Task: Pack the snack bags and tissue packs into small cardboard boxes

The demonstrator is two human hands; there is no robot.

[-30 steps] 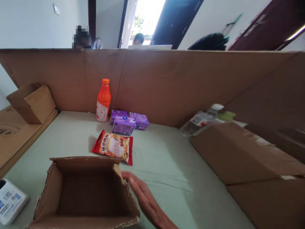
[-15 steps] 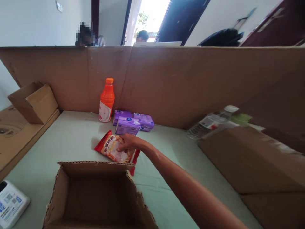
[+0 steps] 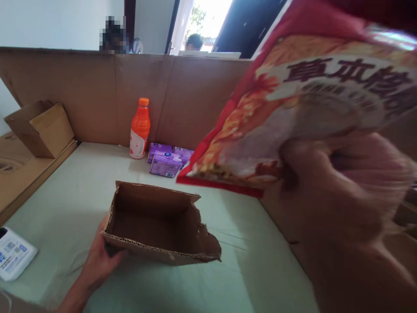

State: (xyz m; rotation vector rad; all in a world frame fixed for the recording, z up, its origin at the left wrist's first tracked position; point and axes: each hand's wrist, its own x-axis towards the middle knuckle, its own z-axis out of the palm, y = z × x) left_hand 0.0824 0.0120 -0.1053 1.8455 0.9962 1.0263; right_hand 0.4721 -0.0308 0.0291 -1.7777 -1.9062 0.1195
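Close to the camera on the right, my right hand (image 3: 342, 191) grips a red and orange printed food packet (image 3: 247, 126) by its lower part. The packet is raised well above the table and slightly blurred. Below and left of it is an open cardboard box (image 3: 156, 250) with a torn right wall; its visible inside is bare. My left hand (image 3: 100, 256) holds this box at its near left corner, thumb at the front wall and the other fingers partly hidden behind the left side.
An orange drink bottle (image 3: 140, 130) and several purple tissue packs (image 3: 165, 164) stand by the cardboard wall (image 3: 91, 100). A smaller box (image 3: 48, 130) sits at the left. A white device (image 3: 14, 256) lies front left. Two people (image 3: 114, 39) are beyond the wall.
My right hand has lifted the packet from the table and brought it up, right and close to the camera. My left hand has come into view on the box, which has shifted and turned.
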